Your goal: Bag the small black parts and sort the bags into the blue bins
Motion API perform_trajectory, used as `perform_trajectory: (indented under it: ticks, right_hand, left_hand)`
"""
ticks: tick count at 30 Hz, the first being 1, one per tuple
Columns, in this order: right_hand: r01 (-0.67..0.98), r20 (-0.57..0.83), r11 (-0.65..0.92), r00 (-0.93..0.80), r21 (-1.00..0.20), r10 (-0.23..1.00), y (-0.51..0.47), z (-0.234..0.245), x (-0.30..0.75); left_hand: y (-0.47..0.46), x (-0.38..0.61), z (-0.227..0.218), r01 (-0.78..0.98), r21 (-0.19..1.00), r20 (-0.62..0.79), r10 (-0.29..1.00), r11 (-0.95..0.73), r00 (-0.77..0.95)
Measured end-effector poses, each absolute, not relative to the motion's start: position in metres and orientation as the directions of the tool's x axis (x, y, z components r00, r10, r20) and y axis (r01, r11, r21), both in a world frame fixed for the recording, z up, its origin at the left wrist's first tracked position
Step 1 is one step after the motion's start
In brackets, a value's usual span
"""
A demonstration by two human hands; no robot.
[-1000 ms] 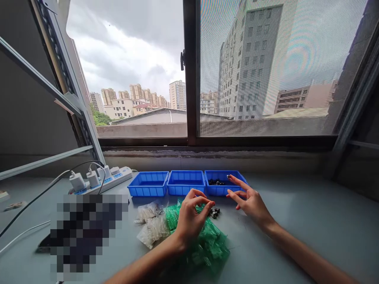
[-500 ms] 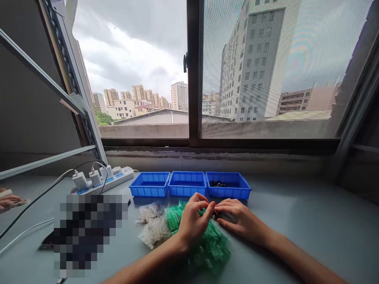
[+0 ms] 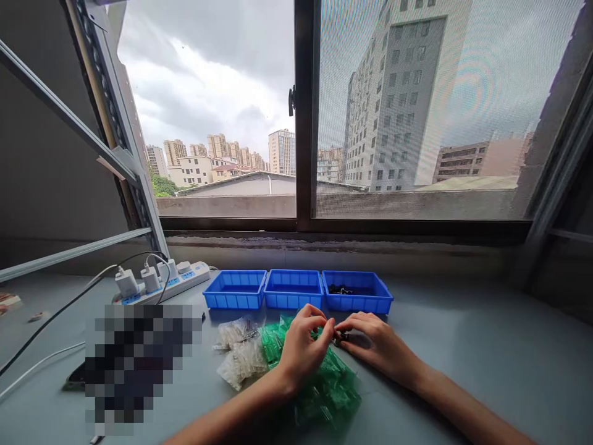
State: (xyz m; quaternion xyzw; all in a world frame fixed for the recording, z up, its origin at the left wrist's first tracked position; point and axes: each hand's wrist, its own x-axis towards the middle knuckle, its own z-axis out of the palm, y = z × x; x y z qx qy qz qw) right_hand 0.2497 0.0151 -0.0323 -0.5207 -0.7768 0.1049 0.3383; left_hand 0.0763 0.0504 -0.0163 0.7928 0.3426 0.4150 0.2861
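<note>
Over the pile of green plastic bags (image 3: 333,395) my left hand (image 3: 303,346) is closed, thumb and fingertips pinched together. What it grips, if anything, is hidden by the fingers. My right hand (image 3: 377,346) meets it from the right, its thumb and fingers closed round a small dark, shiny metal part (image 3: 341,337). The fingertips of both hands nearly touch there. Left of the green bags lie clear bags of small pale pieces (image 3: 243,364). Behind the hands stands a blue bin (image 3: 359,303) with several dark parts inside.
Two more blue bins (image 3: 234,300) stand in the same row. A white power strip (image 3: 185,281) with plugs and cables sits at the back left, near a blurred-out dark object (image 3: 139,358). Part of another person's hand (image 3: 7,303) shows at the left edge, beside a small item (image 3: 37,316).
My right fingers have shifted slightly, and more of the dark metal part shows between them. My left hand stays nearly still. The other person's hand has drawn back toward the left edge.
</note>
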Motion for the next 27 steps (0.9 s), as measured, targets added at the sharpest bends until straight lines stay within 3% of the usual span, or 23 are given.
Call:
perform_trajectory:
  ticks: [20,27]
  right_hand:
    - [0.530,0.428,0.459,-0.188,-0.714,0.884,0.0157,-0.0345,0.2494]
    - [0.481,0.336,0.315,-0.044,-0.818,0.941,0.0160,-0.0336,0.2464]
  left_hand:
    - [0.0498,0.0757,-0.0155,0.311,0.750,0.439,0.790,-0.584,0.428]
    - [0.0525,0.0753,-0.0158,0.302,0.753,0.448,0.792,-0.584,0.415]
